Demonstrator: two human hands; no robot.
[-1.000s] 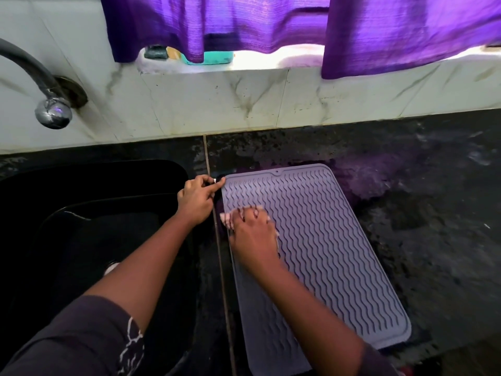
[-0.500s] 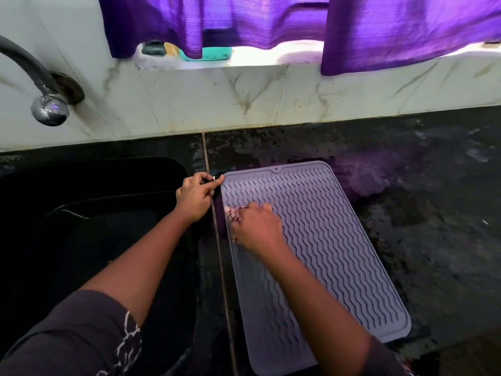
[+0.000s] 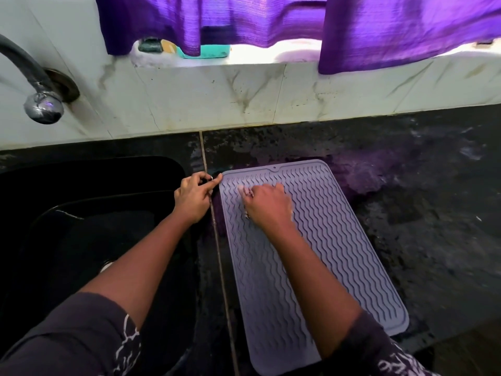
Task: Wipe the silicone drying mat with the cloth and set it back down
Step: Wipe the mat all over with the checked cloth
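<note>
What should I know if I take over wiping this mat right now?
Left hand: fingertip at the far left corner of the mat; pinching or pressing, unclear.
Right hand: holds the cloth down on the mat's far end.
The mat lies flat on the countertop, beside the sink.
Done: wiping at the far end.
Left: wipe the rest and set the mat back down.

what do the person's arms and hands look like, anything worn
Both forearms are bare. The left sleeve and right sleeve are short and dark grey, with a white cracked-looking print near the hem. The left hand seems to wear a small shiny ring; whether the right hand wears one is unclear.
</note>
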